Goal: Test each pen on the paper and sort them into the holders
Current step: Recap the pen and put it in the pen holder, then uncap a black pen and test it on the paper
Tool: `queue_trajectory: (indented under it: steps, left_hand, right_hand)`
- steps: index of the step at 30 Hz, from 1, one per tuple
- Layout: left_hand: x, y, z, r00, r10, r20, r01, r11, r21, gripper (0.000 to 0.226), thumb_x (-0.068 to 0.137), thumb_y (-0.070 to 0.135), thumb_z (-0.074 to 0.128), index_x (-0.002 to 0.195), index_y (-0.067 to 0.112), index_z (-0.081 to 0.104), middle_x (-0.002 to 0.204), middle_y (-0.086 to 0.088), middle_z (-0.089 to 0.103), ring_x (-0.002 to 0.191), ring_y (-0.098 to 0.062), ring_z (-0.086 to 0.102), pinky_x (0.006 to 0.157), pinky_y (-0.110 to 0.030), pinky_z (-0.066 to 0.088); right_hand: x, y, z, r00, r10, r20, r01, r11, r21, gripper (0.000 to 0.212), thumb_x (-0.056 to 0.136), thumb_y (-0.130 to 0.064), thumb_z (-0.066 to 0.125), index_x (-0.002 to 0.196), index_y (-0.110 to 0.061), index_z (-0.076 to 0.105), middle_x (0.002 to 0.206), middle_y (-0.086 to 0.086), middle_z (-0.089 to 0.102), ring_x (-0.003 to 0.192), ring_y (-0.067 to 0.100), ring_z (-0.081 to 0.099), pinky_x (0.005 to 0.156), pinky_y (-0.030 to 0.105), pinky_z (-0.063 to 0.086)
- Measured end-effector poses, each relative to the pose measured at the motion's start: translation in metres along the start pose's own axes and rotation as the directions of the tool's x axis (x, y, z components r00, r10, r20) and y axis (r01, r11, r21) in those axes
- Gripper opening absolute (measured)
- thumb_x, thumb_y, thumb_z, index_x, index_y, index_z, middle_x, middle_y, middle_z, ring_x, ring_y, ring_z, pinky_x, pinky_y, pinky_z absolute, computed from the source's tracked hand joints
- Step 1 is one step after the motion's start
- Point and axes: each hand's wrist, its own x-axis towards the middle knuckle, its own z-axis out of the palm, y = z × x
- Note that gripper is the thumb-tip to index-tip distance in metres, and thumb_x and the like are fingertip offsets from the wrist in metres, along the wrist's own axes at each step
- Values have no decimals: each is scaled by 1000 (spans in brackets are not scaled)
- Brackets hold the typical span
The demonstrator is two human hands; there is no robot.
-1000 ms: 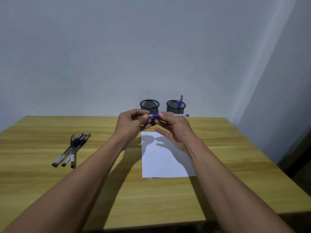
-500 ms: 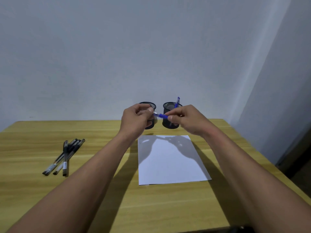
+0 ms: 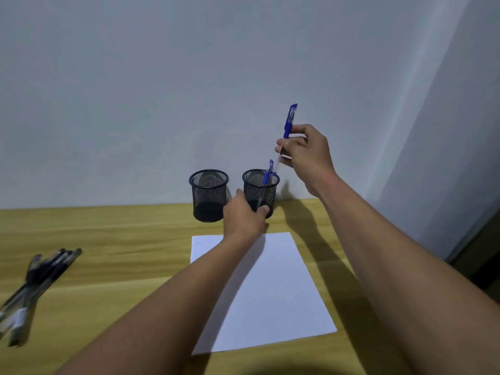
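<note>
While L hand (image 3: 244,212) steadies right holder (image 3: 260,192), R hand (image 3: 305,152) pinches capped blue pen (image 3: 289,123) mid-barrel w/ fingertips; looks light, stiff, smooth plastic, so mid-barrel grip suits.

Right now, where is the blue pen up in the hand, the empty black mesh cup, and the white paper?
Blue capped pen (image 3: 290,120), head view: on its cap.
Empty black mesh cup (image 3: 209,197), head view: front wall.
White paper sheet (image 3: 273,293), head view: bare middle.
</note>
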Motion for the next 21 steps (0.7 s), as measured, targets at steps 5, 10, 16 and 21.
queue_trajectory:
  steps: [5, 10, 16, 21]
  left_hand:
    - [23, -6, 24, 999, -5, -42, 5, 1000, -13, 75, 83, 32, 78, 141, 1, 41, 123, -12, 65, 99, -21, 65, 73, -16, 48]
    - [32, -15, 34, 997, 14, -81, -14, 1000, -2, 39, 85, 30, 74, 116, 12, 57, 105, -7, 71, 105, -28, 62, 83, -34, 49]
    - [35, -19, 34, 996, 40, -74, -41, 999, -9, 35, 84, 30, 75, 112, 15, 61, 102, -3, 72, 99, -25, 64, 79, -29, 47]
    - [25, -9, 21, 998, 3, -60, -1, 999, 40, 38, 80, 32, 79, 101, 9, 57, 97, -7, 68, 94, -30, 63, 72, -34, 47]
  right_hand:
    - [16, 24, 18, 994, 111, 13, -110, 990, -90, 19, 93, 0, 65, 95, -18, 59, 92, 12, 75, 87, 26, 75, 88, 49, 63]
    - [20, 45, 27, 978, 210, 2, -206, 961, -183, 18, 78, -4, 67, 88, -18, 64, 83, 11, 77, 84, 34, 78, 82, 53, 64]
    - [19, 40, 23, 985, 159, -65, -172, 924, -341, 28, 84, -11, 66, 110, -20, 72, 109, 6, 75, 96, 22, 72, 77, 28, 56]
    - [4, 27, 13, 999, 36, 13, -26, 888, -459, 26, 92, -10, 58, 113, -18, 72, 106, 3, 74, 91, 18, 68, 68, 24, 45]
